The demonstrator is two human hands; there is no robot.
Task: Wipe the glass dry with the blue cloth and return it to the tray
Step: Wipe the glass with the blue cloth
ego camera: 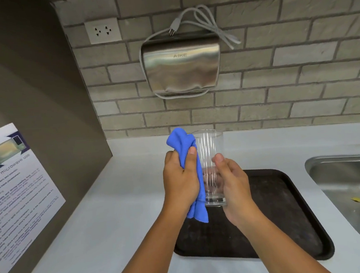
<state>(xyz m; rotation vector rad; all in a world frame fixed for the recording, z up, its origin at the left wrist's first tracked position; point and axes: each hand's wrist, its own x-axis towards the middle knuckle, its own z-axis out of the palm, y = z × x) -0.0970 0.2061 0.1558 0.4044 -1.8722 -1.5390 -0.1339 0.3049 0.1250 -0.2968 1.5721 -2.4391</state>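
The tall clear drinking glass [211,166] stood upright in the air above the dark rectangular tray [291,220], its long axis vertical and its open mouth pointing up. The right hand [233,188] was closed around its lower half. The left hand [181,179] gripped the bunched blue microfibre cloth [189,174], pressing it against the glass's left side.

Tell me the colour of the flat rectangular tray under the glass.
Dark brown, nearly black, flat rectangular tray, seen in the head view.

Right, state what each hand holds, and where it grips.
Left hand: blue cloth, bunched around its middle. Right hand: glass, gripped around its lower half.
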